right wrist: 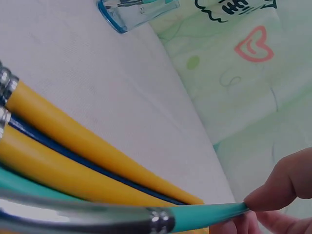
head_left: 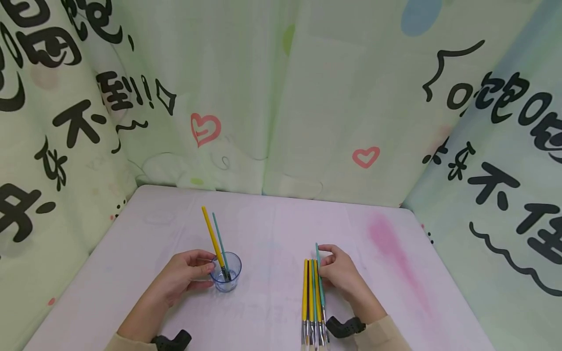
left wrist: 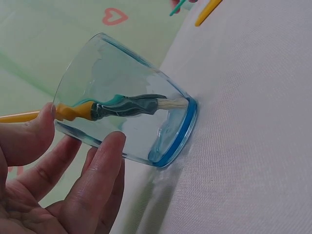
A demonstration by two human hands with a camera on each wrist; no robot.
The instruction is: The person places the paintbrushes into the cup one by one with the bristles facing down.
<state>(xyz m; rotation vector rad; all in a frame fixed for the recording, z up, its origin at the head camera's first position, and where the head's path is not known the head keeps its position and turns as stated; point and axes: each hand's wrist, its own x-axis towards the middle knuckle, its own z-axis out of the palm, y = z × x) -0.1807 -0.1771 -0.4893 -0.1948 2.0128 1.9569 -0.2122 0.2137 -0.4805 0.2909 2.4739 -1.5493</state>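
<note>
My left hand [head_left: 189, 273] holds a clear plastic-looking cup [head_left: 233, 280] with a blue base [left wrist: 183, 136], thumb at the rim and fingers along its side. Two paintbrushes lean in the cup bristles down, one with a yellow handle [head_left: 210, 230] and one with a teal handle [head_left: 218, 230]. Over on the right, my right hand [head_left: 344, 273] pinches the handle end of a teal paintbrush [right wrist: 209, 216] between thumb and fingers. That brush overlaps the right side of a row of paintbrushes [head_left: 305, 292] with yellow, dark blue and teal handles, bristles toward me.
A white cloth covers the table [head_left: 272, 234], with a pink stain [head_left: 395, 253] at the right. Pale green curtains [head_left: 246, 87] with black writing and red hearts surround the back and sides. Dark wrist devices [head_left: 347, 325] sit at both cuffs.
</note>
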